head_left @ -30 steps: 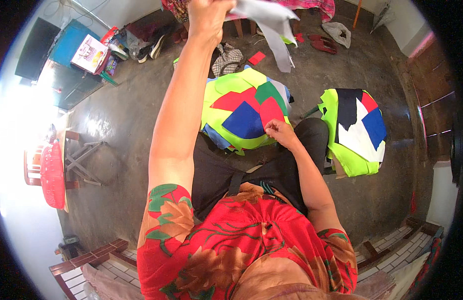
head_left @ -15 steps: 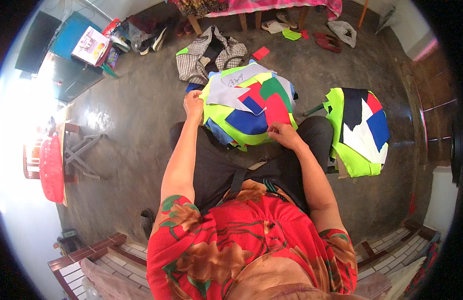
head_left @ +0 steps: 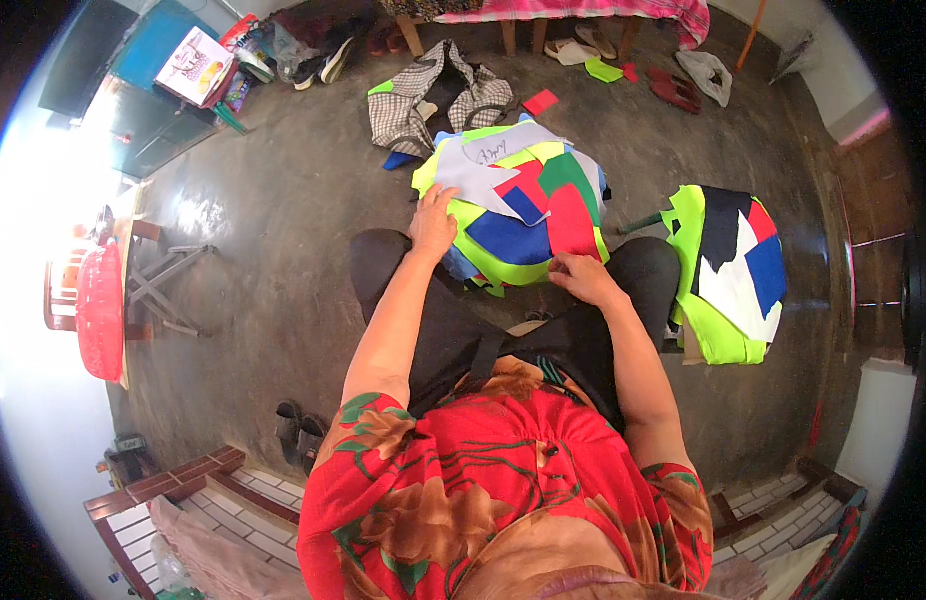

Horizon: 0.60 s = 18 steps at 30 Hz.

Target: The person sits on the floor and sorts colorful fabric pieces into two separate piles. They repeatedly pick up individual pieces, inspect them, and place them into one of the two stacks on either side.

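Before my knees stands a rounded heap of cloth scraps (head_left: 508, 243) in lime, blue, red, green and grey. A pale grey scrap (head_left: 473, 185) with a pen scribble lies across its upper left. My left hand (head_left: 435, 222) rests at the heap's left edge, fingers stretched out over the lime and grey cloth. At the near right edge, my right hand (head_left: 585, 279) has its fingers bent and pressed together on the lower edge of a red scrap (head_left: 575, 225). Its fingertips are partly hidden.
A second scrap-covered stack (head_left: 728, 275) stands to my right. Beyond the heap lie a checked cloth (head_left: 408, 105) and a small red scrap (head_left: 540, 101) on the floor. Shoes (head_left: 675, 90) lie near a table with a pink cloth (head_left: 583, 10). A red basin (head_left: 100, 312) is at the left.
My left hand has moved right and nearer, from the heap's upper left corner onto its left edge, and its fingers have spread. My right hand stays at the near right edge.
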{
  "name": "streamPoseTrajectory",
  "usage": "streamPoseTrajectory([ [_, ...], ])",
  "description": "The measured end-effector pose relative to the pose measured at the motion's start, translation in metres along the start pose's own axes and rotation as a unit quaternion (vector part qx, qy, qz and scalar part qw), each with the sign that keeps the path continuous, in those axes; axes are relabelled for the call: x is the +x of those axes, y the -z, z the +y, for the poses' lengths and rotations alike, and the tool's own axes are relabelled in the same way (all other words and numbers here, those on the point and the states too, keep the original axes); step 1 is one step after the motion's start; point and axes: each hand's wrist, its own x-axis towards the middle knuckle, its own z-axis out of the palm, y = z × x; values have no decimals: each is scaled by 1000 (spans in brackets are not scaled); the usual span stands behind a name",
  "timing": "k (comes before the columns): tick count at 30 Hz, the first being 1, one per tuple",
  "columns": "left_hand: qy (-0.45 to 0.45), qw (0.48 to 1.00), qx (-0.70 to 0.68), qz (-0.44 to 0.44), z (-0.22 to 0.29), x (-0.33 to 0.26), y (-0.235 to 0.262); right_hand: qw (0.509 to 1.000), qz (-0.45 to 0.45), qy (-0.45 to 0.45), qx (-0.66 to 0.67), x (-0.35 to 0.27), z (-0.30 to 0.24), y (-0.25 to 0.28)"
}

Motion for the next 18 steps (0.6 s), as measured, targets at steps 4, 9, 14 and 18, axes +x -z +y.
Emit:
streamPoseTrajectory([
  [4, 9, 999, 44, -19, -3, -2, -9, 1000, 1, 7, -1, 0, -2, 0],
  [9, 37, 998, 51, -14, -7, -2, -13, 1000, -1, 6, -17, 0, -1, 1],
  [14, 113, 993, -24, 13, -13, 6, -14, 1000, -1, 0, -26, -1, -3, 2],
  [18, 154, 983, -94, 43, -30, 20, -22, 1000, 0, 12, -20, -3, -7, 3],
])
